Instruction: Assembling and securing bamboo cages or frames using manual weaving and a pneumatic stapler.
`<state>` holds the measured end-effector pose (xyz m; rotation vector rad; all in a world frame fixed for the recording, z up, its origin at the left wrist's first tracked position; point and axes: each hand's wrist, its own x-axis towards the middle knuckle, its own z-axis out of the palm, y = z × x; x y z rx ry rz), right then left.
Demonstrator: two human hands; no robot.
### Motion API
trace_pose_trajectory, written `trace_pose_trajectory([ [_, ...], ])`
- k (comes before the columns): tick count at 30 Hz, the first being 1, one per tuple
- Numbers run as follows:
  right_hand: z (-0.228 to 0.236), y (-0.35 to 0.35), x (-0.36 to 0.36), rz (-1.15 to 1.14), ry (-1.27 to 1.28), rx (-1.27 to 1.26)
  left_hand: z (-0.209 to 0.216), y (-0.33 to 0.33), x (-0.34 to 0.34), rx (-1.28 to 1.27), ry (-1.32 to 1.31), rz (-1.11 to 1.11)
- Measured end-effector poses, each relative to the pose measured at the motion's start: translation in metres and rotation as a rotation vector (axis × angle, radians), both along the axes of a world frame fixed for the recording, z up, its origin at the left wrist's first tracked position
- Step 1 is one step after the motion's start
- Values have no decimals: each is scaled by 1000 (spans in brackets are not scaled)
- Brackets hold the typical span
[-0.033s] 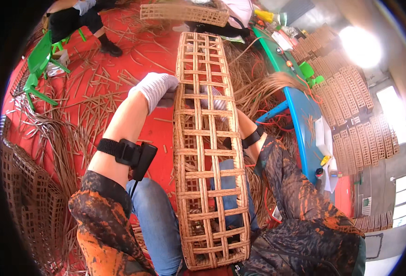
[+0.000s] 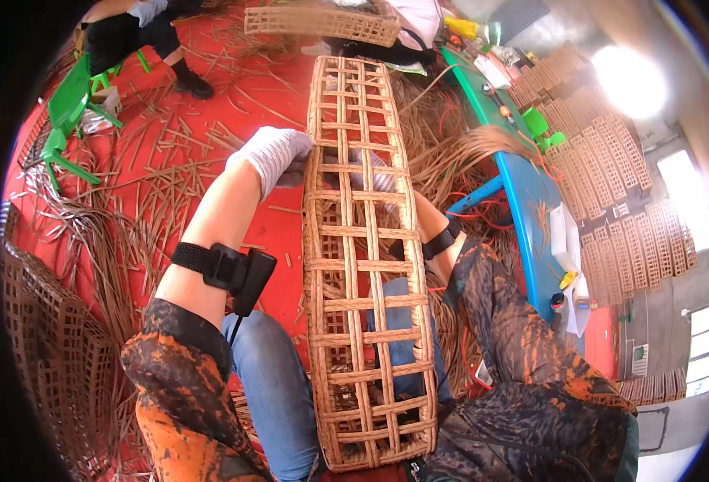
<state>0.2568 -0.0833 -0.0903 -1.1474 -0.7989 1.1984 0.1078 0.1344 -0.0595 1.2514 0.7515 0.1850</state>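
Has a long woven basket (image 2: pixel 366 304) pointing straight ahead, near end by the jeans-clad legs (image 2: pixel 270 394). Touches its upper left side with the gloved left hand (image 2: pixel 274 161), fingers curled, and reaches behind its weave with the gloved right hand (image 2: pixel 383 181); cannot tell either grip as grasping or released. Shows red floor (image 2: pixel 278 225) below and a blue table (image 2: pixel 535 241) at right.

Bright room; round white glare (image 2: pixel 629 82) upper right; windows (image 2: pixel 686 197) blown out; corners black, edges bowed.

Wearing white ribbed gloves (image 2: pixel 273 157), orange-and-black mottled sleeves (image 2: pixel 174 365), blue jeans (image 2: pixel 268 386); strapped with black forearm bands (image 2: pixel 194 258), boxy black device (image 2: pixel 253 283), cable (image 2: pixel 234 329).
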Motion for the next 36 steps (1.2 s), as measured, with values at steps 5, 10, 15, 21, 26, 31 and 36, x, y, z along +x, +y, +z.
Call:
trace_pose_trajectory([
  [5, 6, 3, -21, -27, 219, -84, -56, 21, 7, 910, 84, -234],
  [10, -16, -5, 10, 11, -240, 35, -77, -21, -13, -65, -192, 167],
  [15, -37, -6, 27, 35, -239, 36, -25, -17, -27, 60, -260, 132],
  [21, -18, -1, 6, 77, -105, 22, -2, 2, -32, 81, -159, -64],
  [26, 32, 0, -40, -92, 27, -45, -3, 15, -20, -2, -126, -110],
  [31, 17, 0, -24, -91, -62, -20, -3, 13, -5, -12, 9, -146],
  [36, 17, 2, -24, -88, -101, -7, -49, 1, -5, -321, -411, 27],
])
